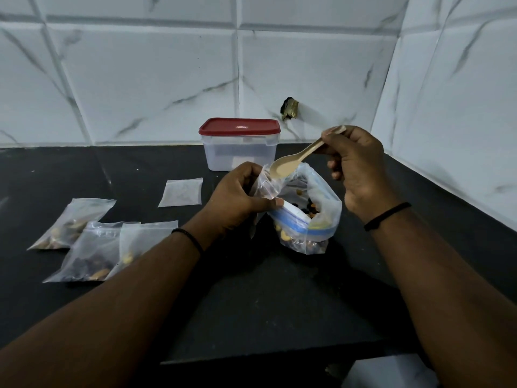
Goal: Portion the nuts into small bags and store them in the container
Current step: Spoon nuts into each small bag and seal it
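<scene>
Holding one spoon (291,161) in right hand (361,175), left hand (237,197) pinching small bag (265,183), three filled bags (89,242)

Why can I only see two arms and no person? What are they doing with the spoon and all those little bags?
The camera sits on the person's head and looks down, so you see only their arms. The left hand holds a small clear bag open. The right hand holds a tan spoon at that bag's mouth. Below is a big bag of mixed nuts, standing open on the black counter. To the left lie three small bags with nuts in them and one flat bag that looks empty. At the back stands a clear container with its red lid on.
</scene>
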Motion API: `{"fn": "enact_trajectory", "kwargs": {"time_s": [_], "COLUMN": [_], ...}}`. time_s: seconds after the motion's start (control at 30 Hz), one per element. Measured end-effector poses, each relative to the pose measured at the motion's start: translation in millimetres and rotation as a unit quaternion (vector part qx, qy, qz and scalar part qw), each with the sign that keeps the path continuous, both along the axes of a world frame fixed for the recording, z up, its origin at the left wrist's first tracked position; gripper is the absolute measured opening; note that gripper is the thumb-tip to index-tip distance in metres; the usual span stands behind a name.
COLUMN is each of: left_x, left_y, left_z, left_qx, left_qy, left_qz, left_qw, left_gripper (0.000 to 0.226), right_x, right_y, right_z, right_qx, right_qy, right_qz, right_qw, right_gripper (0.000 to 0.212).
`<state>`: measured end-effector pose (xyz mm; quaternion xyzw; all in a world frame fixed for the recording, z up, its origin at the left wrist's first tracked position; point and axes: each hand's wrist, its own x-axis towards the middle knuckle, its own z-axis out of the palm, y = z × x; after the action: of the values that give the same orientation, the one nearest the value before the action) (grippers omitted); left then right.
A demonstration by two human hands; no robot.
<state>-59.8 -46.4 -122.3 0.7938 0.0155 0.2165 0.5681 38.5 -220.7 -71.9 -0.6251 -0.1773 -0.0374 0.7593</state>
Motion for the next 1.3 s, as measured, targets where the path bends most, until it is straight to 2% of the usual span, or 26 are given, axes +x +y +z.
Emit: {"fn": "enact_trajectory", "kwargs": {"time_s": [0.17, 0.3, 0.47, 0.57, 0.63, 0.7, 0.77, 0.8, 0.83, 0.9, 0.93, 0.97, 1.07, 1.17, 1.2, 1.23, 1.3], "left_x": [0.5, 1.1, 1.5, 1.6, 0.5, 0.1, -2.3, -3.2, -3.6, -4.6, -4.5, -4.4, -4.3, -8.9, -10.0, -11.1, -12.0], "left_y": [0.8, 1.0, 1.6, 0.9, -0.5, -0.1, 0.8, 1.3, 1.0, 0.6, 0.8, 1.5, 5.3, 5.0, 5.0, 4.0, 3.5], "left_z": [-0.1, -0.7, -1.2, -0.8, 0.1, 1.3, 3.4, 4.3, 5.0, 6.2, 6.0, 5.5, 4.5, 7.0, 8.2, 9.4, 10.1], "left_qx": [0.011, -0.006, -0.027, -0.024, -0.022, -0.019, -0.018, -0.021, -0.025, -0.034, -0.036, -0.037, -0.047, -0.047, -0.047, -0.047, -0.041], "left_qy": [-0.003, -0.01, -0.021, -0.02, -0.023, -0.029, -0.038, -0.045, -0.051, -0.055, -0.054, -0.051, -0.036, -0.031, -0.03, -0.028, -0.024], "left_qz": [0.009, 0.015, 0.026, 0.027, 0.032, 0.044, 0.058, 0.066, 0.074, 0.087, 0.095, 0.104, 0.127, 0.154, 0.157, 0.155, 0.151], "left_qw": [1.0, 1.0, 0.999, 0.999, 0.999, 0.998, 0.997, 0.997, 0.996, 0.994, 0.993, 0.993, 0.99, 0.986, 0.986, 0.986, 0.987], "left_gripper": [0.047, 0.046, 0.041, 0.04, 0.041, 0.042, 0.042, 0.042, 0.041, 0.041, 0.043, 0.046, 0.056, 0.057, 0.059, 0.061, 0.066], "right_x": [11.5, 21.5, 20.5, 19.6, 14.1, -2.4, -33.7, -47.0, -60.6, -81.1, -85.3, -86.0, -76.6, -67.9, -68.0, -70.3, -75.5], "right_y": [-3.8, -7.4, -11.3, -12.5, -16.7, -19.3, -17.5, -15.8, -14.0, -10.1, -9.4, -10.6, -22.6, -32.5, -31.7, -28.0, -10.1], "right_z": [-5.8, -10.2, -20.3, -30.3, -28.8, -19.4, -11.5, -12.7, -14.8, -24.3, -30.3, -34.2, -33.6, -26.7, -25.9, -24.6, -21.4], "right_qx": [0.001, -0.079, -0.219, -0.314, -0.376, -0.332, -0.302, -0.329, -0.385, -0.534, -0.58, -0.601, -0.598, -0.632, -0.614, -0.57, -0.442], "right_qy": [0.075, 0.09, 0.089, 0.044, -0.02, -0.117, -0.202, -0.238, -0.273, -0.309, -0.319, -0.323, -0.327, -0.315, -0.317, -0.321, -0.299], "right_qz": [-0.045, -0.087, -0.083, -0.118, -0.218, -0.254, -0.227, -0.205, -0.184, -0.161, -0.153, -0.144, -0.14, -0.17, -0.18, -0.185, -0.164], "right_qw": [0.996, 0.989, 0.968, 0.941, 0.9, 0.901, 0.904, 0.891, 0.862, 0.77, 0.734, 0.717, 0.718, 0.687, 0.7, 0.733, 0.83], "right_gripper": [0.01, 0.015, 0.016, 0.02, 0.031, 0.02, 0.017, 0.023, 0.029, 0.041, 0.044, 0.044, 0.04, 0.04, 0.038, 0.032, 0.017]}}
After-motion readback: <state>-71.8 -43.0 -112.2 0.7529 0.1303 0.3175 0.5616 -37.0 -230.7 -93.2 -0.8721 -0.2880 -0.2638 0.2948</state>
